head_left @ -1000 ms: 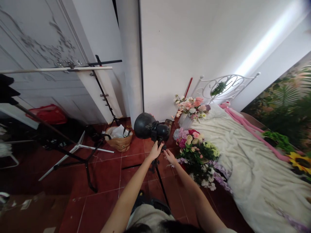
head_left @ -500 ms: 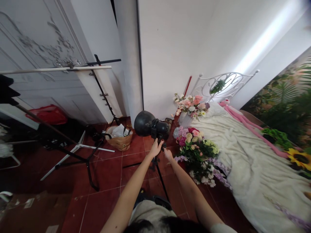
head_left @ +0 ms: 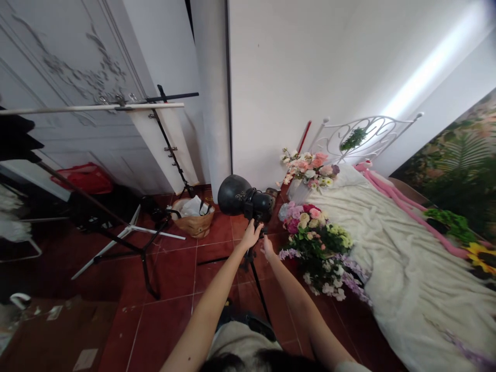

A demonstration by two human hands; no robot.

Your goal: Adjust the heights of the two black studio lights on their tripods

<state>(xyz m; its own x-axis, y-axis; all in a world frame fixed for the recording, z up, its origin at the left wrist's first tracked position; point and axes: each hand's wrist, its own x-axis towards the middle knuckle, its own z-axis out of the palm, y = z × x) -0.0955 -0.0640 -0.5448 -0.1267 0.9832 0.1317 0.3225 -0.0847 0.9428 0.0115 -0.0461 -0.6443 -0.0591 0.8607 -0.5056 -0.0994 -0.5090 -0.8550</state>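
Observation:
A black studio light point(head_left: 253, 202) with a wide round reflector stands in front of me on a black light stand point(head_left: 256, 281), its reflector facing left. My left hand point(head_left: 251, 235) is closed around the top of the stand, just under the lamp housing. Close by on the right, my right hand point(head_left: 267, 248) has its fingers curled at the small dark fittings of the same joint. What those fingers grip is too small to make out. Both forearms reach straight forward over the stand's legs.
Bunches of artificial flowers point(head_left: 315, 243) lie right of the stand, beside a bed with a cream blanket point(head_left: 387, 232). A woven basket point(head_left: 196, 222) sits on the red tiles at left, near a white-and-black stand base point(head_left: 134, 227). A cardboard piece point(head_left: 58, 330) lies lower left.
The view has shifted slightly, so the surroundings sit a little further right. The light's reflector appears slightly higher in view. Both hands stay at the joint under the lamp.

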